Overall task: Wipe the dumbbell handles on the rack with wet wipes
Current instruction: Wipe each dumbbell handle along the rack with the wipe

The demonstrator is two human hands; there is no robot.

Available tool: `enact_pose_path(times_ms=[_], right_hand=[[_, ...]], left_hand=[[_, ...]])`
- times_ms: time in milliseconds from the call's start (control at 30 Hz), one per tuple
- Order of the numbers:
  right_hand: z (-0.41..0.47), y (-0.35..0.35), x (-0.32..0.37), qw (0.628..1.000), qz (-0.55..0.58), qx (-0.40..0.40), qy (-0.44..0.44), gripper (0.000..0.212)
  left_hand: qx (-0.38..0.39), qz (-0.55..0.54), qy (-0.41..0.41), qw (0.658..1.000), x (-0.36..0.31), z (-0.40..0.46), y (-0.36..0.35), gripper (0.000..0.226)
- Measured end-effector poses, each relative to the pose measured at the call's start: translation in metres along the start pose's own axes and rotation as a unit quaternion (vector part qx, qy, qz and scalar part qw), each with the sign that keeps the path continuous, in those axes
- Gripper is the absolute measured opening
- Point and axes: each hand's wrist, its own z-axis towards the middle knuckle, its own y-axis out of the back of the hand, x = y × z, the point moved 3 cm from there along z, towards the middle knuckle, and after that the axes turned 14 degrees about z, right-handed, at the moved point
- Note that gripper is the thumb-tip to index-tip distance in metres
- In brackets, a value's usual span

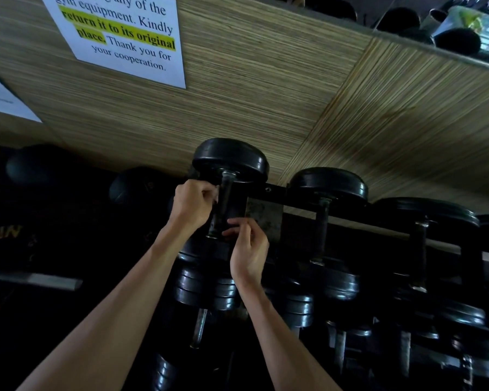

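A black dumbbell (229, 159) lies on the top tier of the rack (277, 193), its dark handle (223, 201) running toward me. My left hand (194, 204) is curled at the left side of the handle's far end, pinching a small pale wet wipe (215, 191) against it. My right hand (247, 249) is at the handle's near end, fingers loosely curled, fingertips touching the bar. Whether the wipe wraps fully round the handle is hidden.
More black dumbbells (326, 187) fill the top tier to the right, and lower tiers hold others (297, 309). A wood-grain wall panel (237, 103) with a printed notice (119, 38) rises behind. A mirror (449, 26) runs above the panel at top right.
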Motion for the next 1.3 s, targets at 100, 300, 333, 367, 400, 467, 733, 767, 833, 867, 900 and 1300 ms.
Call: enact_pose_path(times_ms=[100,300,333,367,400,467,733,767,833,867,900,1300], right_hand=[[-0.001,0.000,0.001,1.000,-0.001,0.002,0.005,0.032],[0.000,0.001,0.000,1.000,0.004,0.000,-0.001,0.031],[0.000,0.001,0.000,1.000,0.006,0.000,0.000,0.031],[0.000,0.001,0.000,1.000,0.006,0.000,0.002,0.031],[0.001,0.001,0.000,1.000,0.005,-0.001,0.004,0.031],[0.001,0.001,-0.001,1.000,-0.001,-0.001,0.004,0.032],[0.001,0.001,-0.002,1.000,-0.010,0.001,0.001,0.031],[0.001,0.001,-0.002,1.000,-0.009,0.001,0.002,0.031],[0.001,0.000,-0.001,1.000,-0.007,0.000,0.002,0.031],[0.001,0.000,-0.001,1.000,-0.006,-0.002,-0.001,0.032],[0.001,0.000,-0.001,1.000,-0.007,-0.004,-0.002,0.032],[0.001,0.001,-0.001,1.000,-0.006,-0.004,-0.007,0.031]], left_hand=[[0.013,0.015,-0.006,1.000,0.002,0.003,-0.002,0.019],[0.052,-0.114,0.040,0.991,0.014,0.010,-0.003,0.012],[0.053,-0.134,0.042,0.989,0.017,0.008,-0.002,0.012],[0.059,-0.147,0.048,0.986,0.019,0.006,-0.001,0.012],[0.065,-0.158,0.055,0.984,0.019,0.007,-0.002,0.012],[0.086,-0.177,0.065,0.978,0.019,0.009,-0.005,0.014],[0.092,-0.214,0.088,0.969,0.021,0.008,-0.010,0.010],[0.098,-0.210,0.088,0.969,0.021,0.010,-0.011,0.008],[0.109,-0.217,0.094,0.965,0.020,0.015,-0.012,0.007],[0.114,-0.229,0.098,0.962,0.017,0.015,-0.013,0.007],[0.122,-0.242,0.102,0.957,0.014,0.014,-0.012,0.010],[0.132,-0.238,0.097,0.957,0.013,0.011,-0.016,0.019]])
